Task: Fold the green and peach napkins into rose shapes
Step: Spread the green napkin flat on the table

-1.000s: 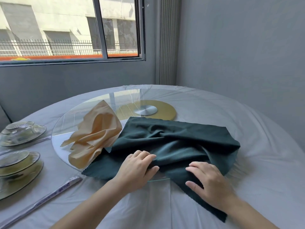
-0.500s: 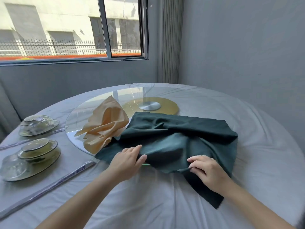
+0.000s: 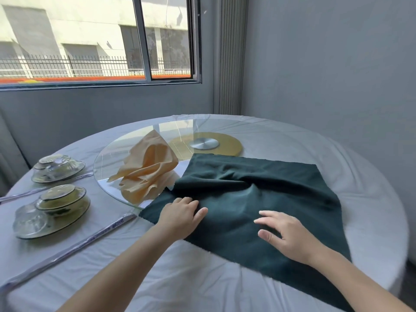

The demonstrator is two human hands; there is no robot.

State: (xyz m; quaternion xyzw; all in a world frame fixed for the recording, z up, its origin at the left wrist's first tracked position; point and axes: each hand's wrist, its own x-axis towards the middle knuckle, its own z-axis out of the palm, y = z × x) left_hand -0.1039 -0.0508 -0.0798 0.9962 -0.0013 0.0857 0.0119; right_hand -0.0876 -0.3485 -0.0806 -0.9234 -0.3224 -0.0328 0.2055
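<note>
Head view is showing the green napkin (image 3: pixel 258 199) lying nearly flat, its far part on the glass turntable (image 3: pixel 108 158) and its near part draping onto the white tablecloth (image 3: pixel 180 278) — a bunched ridge is sitting just beyond both sets of fingertips. The left hand (image 3: pixel 180 216) is resting on the cloth's left side, fingers together and fairly straight; the right hand (image 3: pixel 286 235) is lying on the near middle, fingers spread. Neither is pinching anything. The peach napkin (image 3: pixel 148 174) is lying crumpled on the glass, nearer the left hand — probably the later job.

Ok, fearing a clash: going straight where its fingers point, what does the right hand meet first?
Probably the left hand, across the flat green napkin where the right hand also rests.
</note>
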